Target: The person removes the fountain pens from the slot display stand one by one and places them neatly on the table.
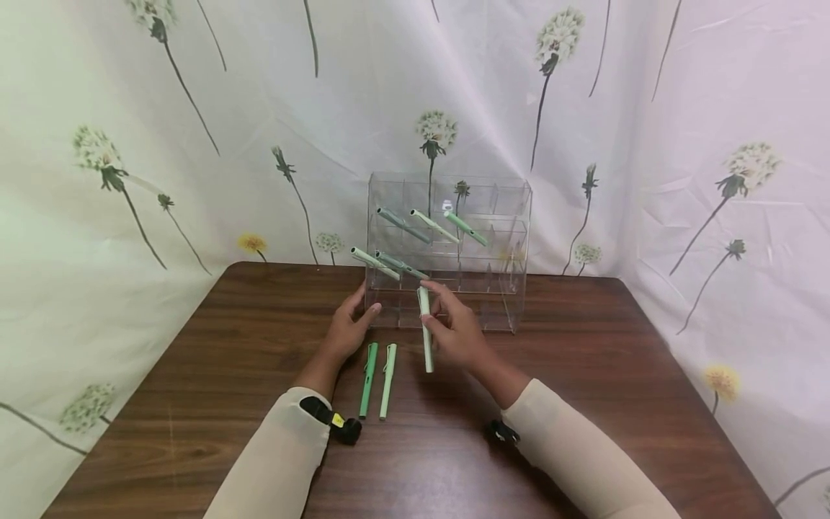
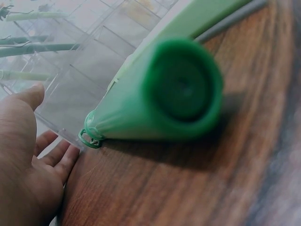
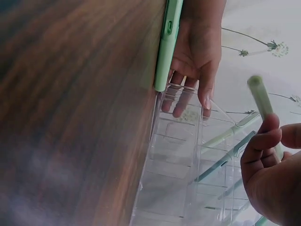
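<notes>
My right hand (image 1: 457,328) pinches a pale green pen (image 1: 427,349) between thumb and fingers, its clip end up, just in front of the clear compartment organizer (image 1: 480,283). At the organizer's lower left corner is my left hand (image 1: 346,324). Its fairly straight fingers (image 2: 61,157) lie along the side wall, with the thumb toward the front. Several capped pens lean in the organizer: a grey-green pen (image 1: 403,225), a cream pen (image 1: 436,226) and a green pen (image 1: 467,229) higher up, a pale pen (image 1: 375,262) and a second grey-green pen (image 1: 398,264) lower.
On the wooden table (image 1: 558,432), a bright green pen (image 1: 368,382) and a light green pen (image 1: 387,382) lie side by side near the left wrist. A white curtain (image 1: 363,108) with dandelion prints hangs behind the organizer and along both sides.
</notes>
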Available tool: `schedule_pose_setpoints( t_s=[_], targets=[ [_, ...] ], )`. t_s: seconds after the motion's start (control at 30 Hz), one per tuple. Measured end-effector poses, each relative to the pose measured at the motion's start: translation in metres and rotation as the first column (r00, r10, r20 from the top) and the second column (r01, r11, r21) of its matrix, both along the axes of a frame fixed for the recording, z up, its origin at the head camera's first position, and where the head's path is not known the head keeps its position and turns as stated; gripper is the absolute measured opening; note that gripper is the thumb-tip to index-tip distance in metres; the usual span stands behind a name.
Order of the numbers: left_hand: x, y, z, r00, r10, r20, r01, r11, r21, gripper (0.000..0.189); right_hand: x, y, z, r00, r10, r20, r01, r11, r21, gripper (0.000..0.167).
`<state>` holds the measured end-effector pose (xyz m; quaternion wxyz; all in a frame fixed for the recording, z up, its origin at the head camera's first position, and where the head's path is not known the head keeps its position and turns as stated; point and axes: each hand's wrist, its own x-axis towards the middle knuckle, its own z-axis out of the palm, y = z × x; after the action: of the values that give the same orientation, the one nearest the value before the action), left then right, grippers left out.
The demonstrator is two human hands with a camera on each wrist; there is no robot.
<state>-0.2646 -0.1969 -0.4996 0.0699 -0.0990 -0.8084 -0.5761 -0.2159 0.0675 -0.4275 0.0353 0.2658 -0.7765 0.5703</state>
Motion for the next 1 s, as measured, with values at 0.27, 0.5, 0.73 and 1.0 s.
schedule_pose_setpoints(
  t_s=[0.27, 0.5, 0.73, 1.0],
  targets=[
    [0.001, 0.0, 0.0, 1.0, -0.016, 0.003, 0.016, 1.0, 0.015, 0.073, 0.002, 0.001, -0.006, 0.979, 0.012, 0.201, -0.004, 0.999, -0.044, 0.056],
    [0.001, 0.0, 0.0, 1.0, -0.011, 0.003, 0.011, 1.0, 0.021, 0.072, 0.001, 0.001, -0.016, 0.955, 0.056, 0.29, -0.056, 0.998, -0.008, 0.056],
    [0.0, 0.001, -0.001, 1.0, -0.012, 0.013, 0.012, 1.0, 0.027, 0.073, 0.003, 0.003, -0.017, 0.927, 0.118, 0.356, -0.144, 0.988, 0.047, 0.055],
    [-0.001, 0.001, -0.002, 1.0, 0.001, 0.012, -0.002, 1.0, 0.008, 0.074, -0.003, 0.003, -0.027, 0.908, 0.158, 0.389, -0.202, 0.977, 0.075, 0.051]
  ],
)
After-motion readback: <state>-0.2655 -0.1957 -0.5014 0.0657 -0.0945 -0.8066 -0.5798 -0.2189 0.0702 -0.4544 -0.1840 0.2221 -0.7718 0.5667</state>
